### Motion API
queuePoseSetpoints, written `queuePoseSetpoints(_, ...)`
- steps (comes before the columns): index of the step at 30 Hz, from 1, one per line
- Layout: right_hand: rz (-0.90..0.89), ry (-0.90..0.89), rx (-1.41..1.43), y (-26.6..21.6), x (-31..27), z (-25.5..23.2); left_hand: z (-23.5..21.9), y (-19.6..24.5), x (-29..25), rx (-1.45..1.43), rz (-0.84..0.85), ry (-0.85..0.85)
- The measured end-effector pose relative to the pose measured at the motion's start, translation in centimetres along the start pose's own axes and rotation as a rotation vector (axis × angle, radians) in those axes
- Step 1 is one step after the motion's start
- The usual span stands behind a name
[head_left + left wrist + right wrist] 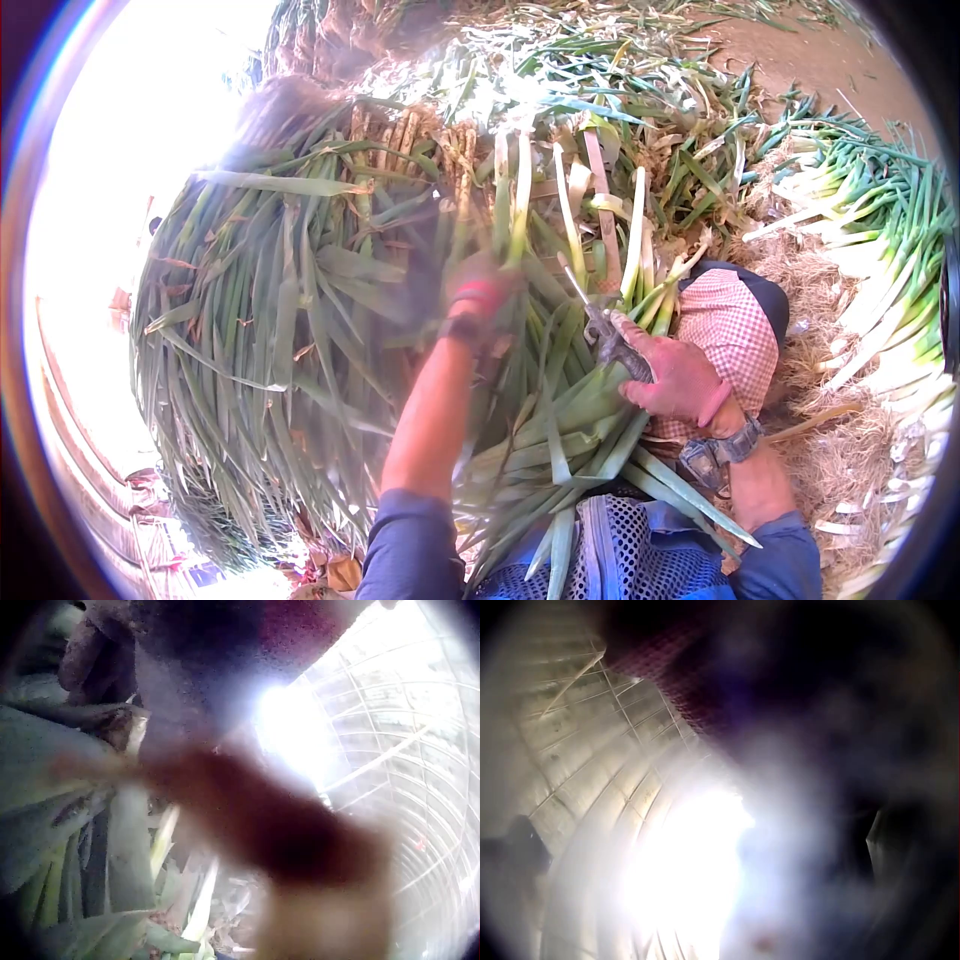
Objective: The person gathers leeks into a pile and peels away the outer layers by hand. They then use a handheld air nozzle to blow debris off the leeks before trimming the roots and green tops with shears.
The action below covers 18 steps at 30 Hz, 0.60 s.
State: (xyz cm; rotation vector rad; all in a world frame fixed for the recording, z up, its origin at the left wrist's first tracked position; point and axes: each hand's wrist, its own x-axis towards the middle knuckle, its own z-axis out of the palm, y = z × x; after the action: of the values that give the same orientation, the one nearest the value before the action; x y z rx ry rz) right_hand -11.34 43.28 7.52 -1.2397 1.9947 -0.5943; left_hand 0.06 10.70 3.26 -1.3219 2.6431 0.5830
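My left hand (480, 285), in a pinkish-red glove, is blurred over the big pile of long green onions (270, 290). Pale stalks (519, 195) stand just beyond its fingers. In the left wrist view its dark gloved fingers (94, 660) are beside broad green leaves (45, 780); I cannot tell whether they hold a stalk. My right hand (680, 375), in a pink glove with grey fingertips, grips a small knife whose thin blade (573, 282) points up and left. Under that hand lie loose green onions (560, 440), their leaves crossing my lap. The right wrist view is mostly glare and dark blur.
Pink checked cloth (735, 320) is just right of my right hand. Farther right, cleaned green onions (880, 250) lie in a row beside dry root litter (800, 400). Leaf trimmings (600, 70) cover the ground at the back. A curved frame (375, 697) arches overhead.
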Motion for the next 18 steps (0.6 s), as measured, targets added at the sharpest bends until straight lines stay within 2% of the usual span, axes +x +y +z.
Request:
queuePoseSetpoints(4,0.003,-0.069,0.007,0.4,-0.1,0.4,-1.0,-2.1,0.7,-0.159,-0.125,-0.112)
queuePoseSetpoints(6,-0.015,-0.079,-0.007,0.6,0.0,0.7,-2.7,-2.1,0.7,-0.558,-0.237,-0.166)
queuePoseSetpoints(8,-0.023,-0.071,-0.026,0.6,0.1,0.8,-5.5,-1.6,0.3,-0.642,-0.175,-0.189)
queuePoseSetpoints(10,-0.022,-0.067,-0.014,0.7,0.2,0.9,-8.5,-0.2,0.3,-1.235,-0.058,-0.250)
queuePoseSetpoints(12,-0.022,-0.063,-0.006,0.9,0.2,1.2,-11.6,-2.8,6.4,-1.197,-0.053,-0.340)
queuePoseSetpoints(14,-0.074,0.039,0.083,1.5,0.2,1.8,-14.5,1.1,6.0,-1.763,0.318,-0.293)
queuePoseSetpoints(16,-0.056,0.036,0.084,1.5,0.4,2.0,-16.1,5.8,2.7,-1.933,0.464,-0.051)
queuePoseSetpoints(18,-0.043,0.033,0.083,1.5,0.5,2.3,-14.0,5.3,3.5,-1.895,0.418,-0.009)
